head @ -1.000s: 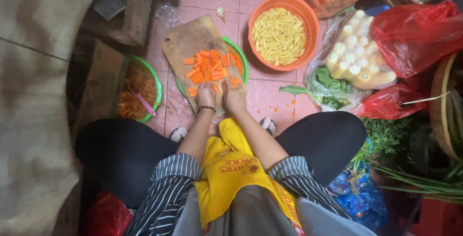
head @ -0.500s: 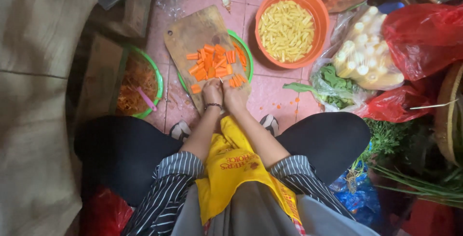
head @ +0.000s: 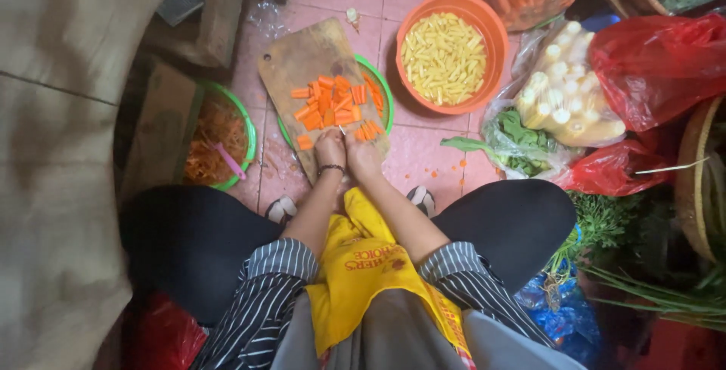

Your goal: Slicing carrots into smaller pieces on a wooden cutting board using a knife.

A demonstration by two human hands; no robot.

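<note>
Here, both sets of fingers are curling shut side by side at the near edge of the wooden cutting board (head: 302, 60), the left hand (head: 330, 148) and right hand (head: 362, 154) touching; what they are gripping cannot be made out. Orange carrot pieces (head: 329, 105) are lying just beyond them on the board, which is resting across a green bowl (head: 383, 90). Farther out, an orange bowl (head: 491, 34) of yellow strips is sitting on the pink tiled floor (head: 423, 158).

Looks like a market stall or food-prep corner where I work squatting on a pink tiled floor (head: 439, 158), not at a kitchen counter. Bulk produce crowds round me: an orange basin (head: 495, 34) of yellow cut strips, a clear bag of white stalks (head: 563, 94), red plastic bags (head: 658, 60), loose greens (head: 605, 222), woven baskets (head: 696, 181). My wooden cutting board (head: 302, 56) of carrot pieces (head: 333, 105) sits on a green basin (head: 382, 86) on the floor.
</note>
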